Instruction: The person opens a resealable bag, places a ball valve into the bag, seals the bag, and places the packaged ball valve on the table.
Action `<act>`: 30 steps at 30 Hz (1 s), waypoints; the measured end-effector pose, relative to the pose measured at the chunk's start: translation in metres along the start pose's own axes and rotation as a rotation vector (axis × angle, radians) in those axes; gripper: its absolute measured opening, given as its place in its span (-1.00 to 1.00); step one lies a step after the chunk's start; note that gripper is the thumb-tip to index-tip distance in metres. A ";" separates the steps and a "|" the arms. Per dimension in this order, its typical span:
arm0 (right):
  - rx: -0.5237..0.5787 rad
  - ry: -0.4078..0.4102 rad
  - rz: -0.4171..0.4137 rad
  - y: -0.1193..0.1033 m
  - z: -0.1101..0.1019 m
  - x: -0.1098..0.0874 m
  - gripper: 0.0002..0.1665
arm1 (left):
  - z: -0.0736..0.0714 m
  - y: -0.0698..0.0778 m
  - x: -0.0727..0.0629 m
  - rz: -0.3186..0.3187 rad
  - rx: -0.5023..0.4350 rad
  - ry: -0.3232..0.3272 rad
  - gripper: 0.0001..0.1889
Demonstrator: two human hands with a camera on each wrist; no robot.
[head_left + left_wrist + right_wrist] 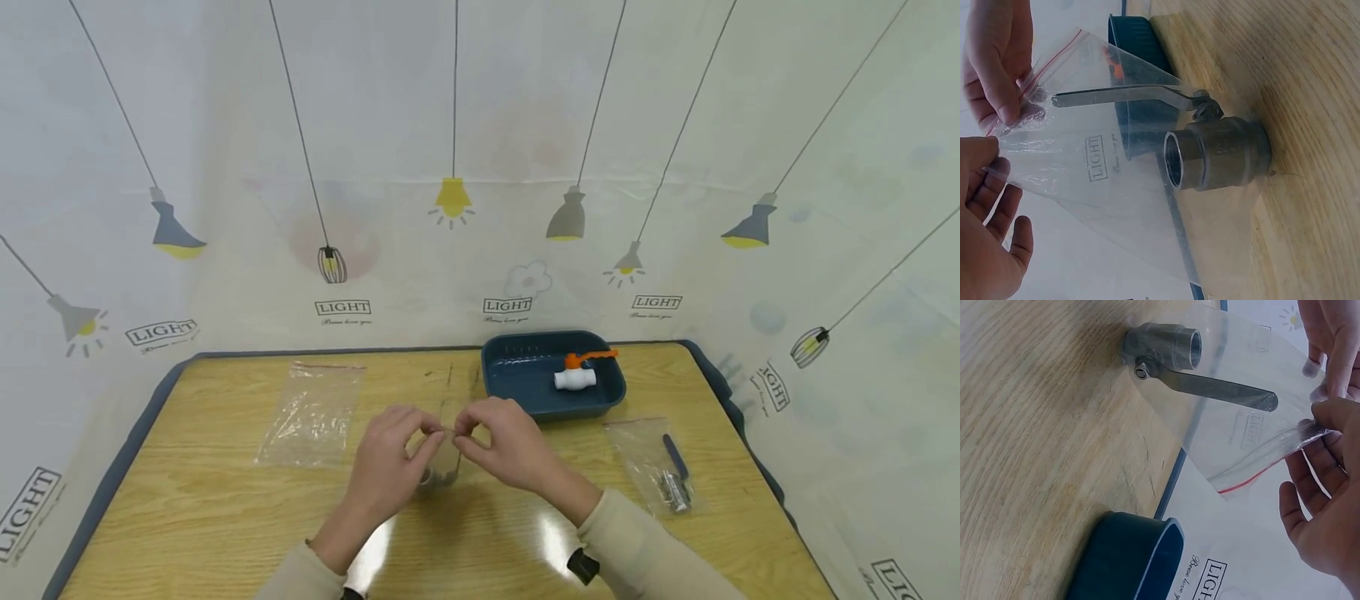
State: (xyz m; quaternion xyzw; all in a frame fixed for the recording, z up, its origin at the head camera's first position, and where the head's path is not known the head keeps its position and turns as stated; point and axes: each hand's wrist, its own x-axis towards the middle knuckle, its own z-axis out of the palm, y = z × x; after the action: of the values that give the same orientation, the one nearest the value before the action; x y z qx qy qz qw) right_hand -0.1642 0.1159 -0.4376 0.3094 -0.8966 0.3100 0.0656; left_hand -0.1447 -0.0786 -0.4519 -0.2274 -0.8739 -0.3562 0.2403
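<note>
My left hand [390, 454] and right hand [506, 442] meet over the middle of the table in the head view. Between thumbs and fingers they pinch the top of a clear zip bag [1129, 209], close to its red seal line. Inside the bag sits a metal ball valve [1225, 153] with a long flat lever [1222, 390]. The valve is low in the bag, at the tabletop, and its threaded opening [1174, 159] shows through the plastic. From the head view, the hands partly hide bag and valve.
Behind the right hand stands a dark blue tray [498, 400], holding a white plastic valve [575, 380] with an orange handle. Another clear bag [311, 417] lies flat at left. On the right, a bag [637, 454] contains a metal valve [675, 492] with a blue handle.
</note>
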 end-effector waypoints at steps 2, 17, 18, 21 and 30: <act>0.006 0.004 -0.016 0.001 0.001 0.000 -0.91 | 0.000 -0.001 0.000 0.009 -0.007 0.007 -0.91; 0.029 0.050 -0.098 -0.002 0.005 0.004 -0.96 | -0.004 -0.002 0.000 -0.018 -0.046 -0.027 -0.89; 0.036 0.056 -0.102 -0.002 0.006 0.004 -0.96 | -0.004 -0.002 0.000 -0.015 -0.044 -0.028 -0.89; 0.053 0.059 -0.094 0.001 0.008 0.003 -0.95 | -0.003 -0.004 0.000 -0.007 -0.036 -0.022 -0.91; 0.050 0.025 -0.012 0.010 0.008 -0.004 -0.92 | -0.004 -0.005 0.002 -0.028 -0.047 -0.013 -0.92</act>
State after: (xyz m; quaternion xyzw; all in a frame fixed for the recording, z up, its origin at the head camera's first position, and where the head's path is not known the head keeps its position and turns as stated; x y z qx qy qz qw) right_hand -0.1667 0.1195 -0.4500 0.3123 -0.8858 0.3359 0.0708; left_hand -0.1475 -0.0844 -0.4504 -0.2231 -0.8699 -0.3785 0.2240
